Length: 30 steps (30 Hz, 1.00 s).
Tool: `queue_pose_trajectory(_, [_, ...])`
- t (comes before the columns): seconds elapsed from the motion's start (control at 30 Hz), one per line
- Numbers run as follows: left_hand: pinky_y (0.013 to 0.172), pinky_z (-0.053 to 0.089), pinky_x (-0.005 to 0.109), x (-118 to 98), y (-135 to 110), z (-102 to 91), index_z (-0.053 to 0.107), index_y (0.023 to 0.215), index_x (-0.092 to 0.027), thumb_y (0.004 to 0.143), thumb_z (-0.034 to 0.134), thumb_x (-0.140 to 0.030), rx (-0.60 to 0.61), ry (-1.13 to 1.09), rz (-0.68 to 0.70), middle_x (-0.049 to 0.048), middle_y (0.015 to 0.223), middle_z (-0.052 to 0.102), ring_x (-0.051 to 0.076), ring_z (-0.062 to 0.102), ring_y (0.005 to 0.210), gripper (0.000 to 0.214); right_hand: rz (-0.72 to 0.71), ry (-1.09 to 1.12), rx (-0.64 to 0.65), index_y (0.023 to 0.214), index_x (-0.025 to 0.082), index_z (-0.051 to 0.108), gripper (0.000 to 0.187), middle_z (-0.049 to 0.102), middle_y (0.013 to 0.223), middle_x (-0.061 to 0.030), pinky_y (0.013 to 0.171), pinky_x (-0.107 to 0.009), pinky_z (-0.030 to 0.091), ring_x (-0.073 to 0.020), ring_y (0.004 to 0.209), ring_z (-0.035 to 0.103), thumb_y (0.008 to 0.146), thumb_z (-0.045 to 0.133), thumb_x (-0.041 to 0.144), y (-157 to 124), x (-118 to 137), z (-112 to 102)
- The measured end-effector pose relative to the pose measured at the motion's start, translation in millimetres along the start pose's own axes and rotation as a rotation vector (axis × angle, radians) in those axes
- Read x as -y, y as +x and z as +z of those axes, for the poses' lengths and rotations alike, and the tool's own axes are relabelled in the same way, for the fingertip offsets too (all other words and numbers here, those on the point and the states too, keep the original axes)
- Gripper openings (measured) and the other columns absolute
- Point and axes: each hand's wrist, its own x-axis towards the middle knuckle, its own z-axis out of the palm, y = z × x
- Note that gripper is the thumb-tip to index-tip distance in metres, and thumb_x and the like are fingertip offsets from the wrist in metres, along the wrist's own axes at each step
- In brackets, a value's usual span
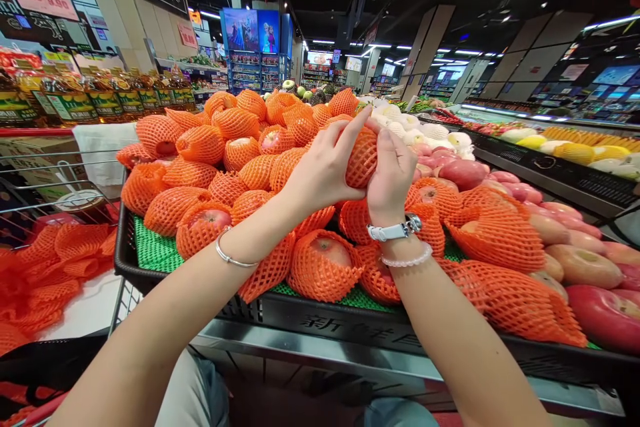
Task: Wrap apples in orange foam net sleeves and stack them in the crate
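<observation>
Both my hands hold one apple wrapped in an orange foam net [362, 157] above a heap of netted apples [235, 167]. My left hand [325, 170] wraps its fingers round the fruit's left side, with the forefinger lying over the top. From the right, my right hand [393, 177] grips the net with closed fingers. A silver bangle sits on my left wrist. A watch and a bead bracelet are on my right wrist.
The apples lie in a black crate [320, 327] lined with green mesh. Bare red apples [575, 260] lie at the right. A wire trolley [55, 200] with loose orange nets [45, 273] stands at the left. Shelves and more produce stands lie beyond.
</observation>
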Motion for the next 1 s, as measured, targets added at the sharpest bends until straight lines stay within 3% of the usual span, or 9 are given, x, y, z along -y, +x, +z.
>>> queue_pose_trajectory(0.13, [0.108,0.043,0.051,1.3,-0.6,-0.9,0.033,0.139,-0.018,0.065,0.076,-0.025,0.022,0.025,0.005,0.0176,0.136,0.046,0.034,0.046,0.129,0.086,0.005,0.016,-0.031,0.112,0.028,0.064,0.029,0.068,0.118,-0.0004,0.113,-0.046,0.042,-0.0173,0.115,0.064,0.092,0.047,0.039,-1.4,-0.8,0.9])
queue_pose_trajectory(0.33, [0.109,0.043,0.051,-0.5,-0.1,-0.7,0.033,0.134,-0.019,0.063,0.076,-0.023,-0.004,0.044,0.019,0.0171,0.135,0.048,0.033,0.046,0.129,0.084,-0.023,0.023,-0.035,0.095,0.024,0.072,0.027,0.072,0.107,-0.0027,0.108,-0.050,0.045,-0.0202,0.109,0.066,0.091,0.049,0.037,-0.1,-0.6,0.2])
queue_pose_trajectory(0.57, [0.109,0.042,0.051,1.1,-0.4,1.1,0.028,0.137,-0.018,0.063,0.073,-0.021,-0.005,0.052,0.015,0.0183,0.137,0.047,0.034,0.045,0.130,0.087,0.010,0.046,-0.086,0.097,0.021,0.074,0.025,0.073,0.107,-0.0038,0.112,-0.049,0.041,-0.0205,0.115,0.065,0.089,0.054,0.034,-0.6,0.1,2.1])
queue_pose_trajectory(0.77, [0.108,0.042,0.052,3.1,-0.2,0.6,0.033,0.135,-0.017,0.064,0.076,-0.025,-0.017,0.087,0.029,0.0192,0.135,0.048,0.035,0.045,0.129,0.083,-0.059,0.050,-0.112,0.106,0.028,0.066,0.033,0.071,0.107,0.0000,0.117,-0.049,0.036,-0.0169,0.116,0.063,0.097,0.038,0.044,-4.3,2.6,4.2])
queue_pose_trajectory(1.0, [0.109,0.043,0.054,3.0,-0.5,-0.2,0.033,0.136,-0.021,0.066,0.079,-0.029,-0.025,0.073,0.032,0.0164,0.136,0.047,0.034,0.044,0.131,0.084,-0.061,0.093,-0.152,0.079,0.025,0.060,0.023,0.068,0.093,-0.0005,0.102,-0.046,0.049,-0.0171,0.099,0.067,0.093,0.047,0.038,-2.0,1.6,6.7])
